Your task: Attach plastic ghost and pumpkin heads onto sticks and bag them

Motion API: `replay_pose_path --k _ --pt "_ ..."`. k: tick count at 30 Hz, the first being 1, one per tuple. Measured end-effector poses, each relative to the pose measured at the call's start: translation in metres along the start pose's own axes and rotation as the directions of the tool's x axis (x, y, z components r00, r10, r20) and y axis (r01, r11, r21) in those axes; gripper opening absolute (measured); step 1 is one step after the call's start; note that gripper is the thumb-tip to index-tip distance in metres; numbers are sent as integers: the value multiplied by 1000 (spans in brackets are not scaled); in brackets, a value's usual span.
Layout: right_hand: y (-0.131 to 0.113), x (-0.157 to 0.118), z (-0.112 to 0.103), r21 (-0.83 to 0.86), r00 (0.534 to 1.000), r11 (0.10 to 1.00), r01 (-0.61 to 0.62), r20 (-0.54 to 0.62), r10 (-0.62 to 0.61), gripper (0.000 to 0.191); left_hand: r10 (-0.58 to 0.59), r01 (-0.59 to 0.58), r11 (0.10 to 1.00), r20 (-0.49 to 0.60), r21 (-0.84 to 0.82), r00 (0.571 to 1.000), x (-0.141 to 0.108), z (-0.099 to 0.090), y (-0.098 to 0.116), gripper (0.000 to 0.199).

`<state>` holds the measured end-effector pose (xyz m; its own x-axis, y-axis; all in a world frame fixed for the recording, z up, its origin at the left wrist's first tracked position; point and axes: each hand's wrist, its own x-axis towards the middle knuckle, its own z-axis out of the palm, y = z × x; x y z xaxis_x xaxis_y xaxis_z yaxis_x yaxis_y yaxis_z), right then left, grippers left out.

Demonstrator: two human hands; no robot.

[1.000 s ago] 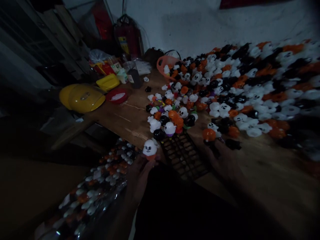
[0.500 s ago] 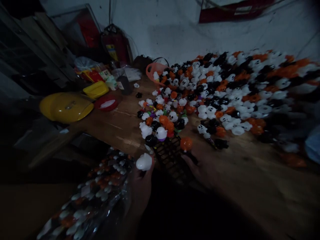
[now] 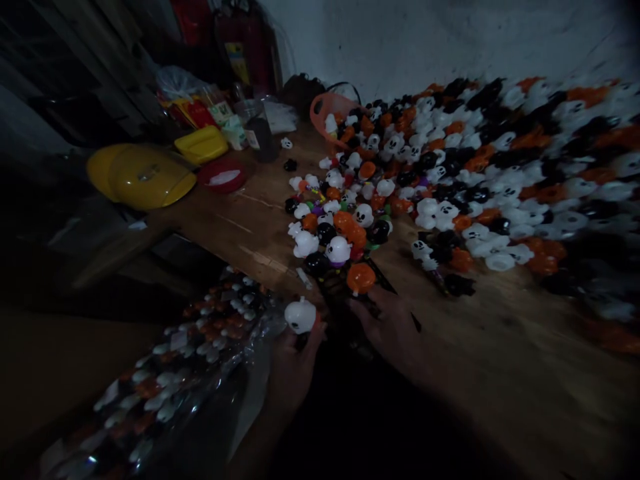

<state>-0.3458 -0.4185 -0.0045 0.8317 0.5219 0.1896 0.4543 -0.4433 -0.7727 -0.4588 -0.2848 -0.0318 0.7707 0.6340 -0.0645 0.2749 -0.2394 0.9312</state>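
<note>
A white plastic ghost figure is gripped in my left hand, its rounded head showing above the fingers. My right hand is closed at an orange pumpkin figure, which stands up from the fingertips; its lower part is hard to see. Between and beyond the hands lies a dark grid-like rack, partly hidden by the right hand. At its far end sits a small group of finished-looking figures, among them a white ghost with a purple base and a black figure.
A large heap of white, black and orange figures covers the table's right and back, with an orange basket behind. At left stand a yellow visor-like cover, a red dish and a dark jar. Bagged figures lie below the table's edge.
The camera view has shifted, so the table items appear further right and higher. The orange pumpkin and my right hand have moved closer to the white ghost in my left hand.
</note>
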Motion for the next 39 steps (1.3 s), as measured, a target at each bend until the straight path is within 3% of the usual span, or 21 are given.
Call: replay_pose_path --k 4,8,13,18,21,26,31,36,39 --pt "-2 5 2 108 999 994 33 39 -37 9 76 -77 992 -14 -98 997 -3 3 13 20" --pt "-1 0 -3 58 1000 998 -18 18 17 15 111 -116 982 -42 -149 993 1 -2 22 16" --pt "-1 -5 -6 31 998 998 -51 49 49 19 68 -73 969 -28 -236 997 1 -3 28 17" --pt "-2 -7 -4 10 999 999 -47 -2 47 11 51 -66 926 -52 -371 997 4 -3 33 15" --pt "-2 -8 0 -36 994 993 -109 -27 108 11 13 -39 929 -73 -369 997 6 -4 29 17" --pt "-2 -7 4 -46 990 990 -135 25 136 13 -30 4 961 -91 -278 995 6 0 13 21" --pt "0 -3 5 -84 984 981 -176 18 178 17 -38 25 971 -49 -236 998 6 0 9 25" --pt "2 -2 7 -155 983 972 -176 17 181 20 -58 46 966 -41 -254 997 7 -1 9 23" --pt "1 -3 6 -245 992 962 -121 -4 124 24 -60 45 962 -48 -269 997 5 -3 4 22"
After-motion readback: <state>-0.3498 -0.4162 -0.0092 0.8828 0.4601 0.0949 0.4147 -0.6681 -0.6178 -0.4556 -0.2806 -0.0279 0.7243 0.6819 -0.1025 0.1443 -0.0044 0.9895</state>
